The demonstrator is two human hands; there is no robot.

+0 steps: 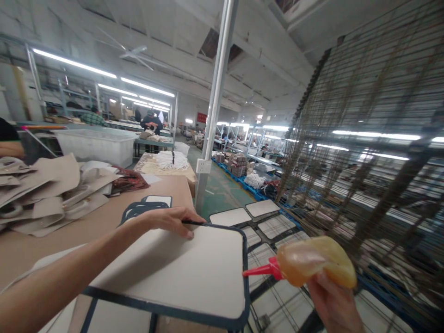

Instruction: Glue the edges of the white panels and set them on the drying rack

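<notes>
My left hand (173, 219) rests on the far edge of a white square panel (180, 268) with a dark blue border, fingers pinching its rim. The panel lies on a brown worktable (104, 217). My right hand (333, 303) grips a soft amber glue bottle (315, 261) with a red nozzle (258, 271). The nozzle points left and its tip sits at the panel's right edge. More blue-bordered panels (149, 206) lie farther back on the table.
A wire drying rack (374, 152) stands at right, with white panels (243, 215) on its lower shelf. Piled beige cut pieces (45, 194) cover the table's left. A metal post (217, 101) rises ahead. A clear bin (97, 145) and distant workers are behind.
</notes>
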